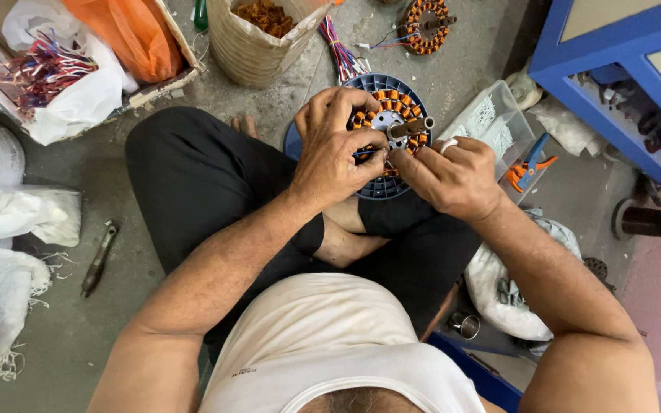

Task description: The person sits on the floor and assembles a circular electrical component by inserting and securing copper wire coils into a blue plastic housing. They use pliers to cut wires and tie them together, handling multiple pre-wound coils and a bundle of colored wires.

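Left hand: my left hand [336, 145] lies curled over the near left side of the stator [389, 122], thumb and forefinger pinched on something thin at its near edge; the rest of the hand steadies the part.
Right hand: my right hand [453, 177] meets it from the right, fingertips [401, 159] closed at the same spot, so both hands grip one small point; likely a wire end, though it is too small to tell.
Stator: a ring of orange copper coils with a metal shaft [411, 128] sticking out of its middle, seated in a round blue ribbed housing [382, 187]. It rests against my crossed legs [216, 180], which keeps it tilted toward me and close.
Floor: grey concrete [63, 336]; I sit on it.
Beyond the stator: a second wound stator [426, 24] with loose leads, and a bundle of red and blue wires [338, 53].
Right side: a clear plastic box [491, 122] just beside my right hand, orange-and-blue pliers [528, 167] next to it.
Left side: a dark metal tool [98, 258] lying well apart.
Far edge: an open sack [250, 47] of brown pieces.
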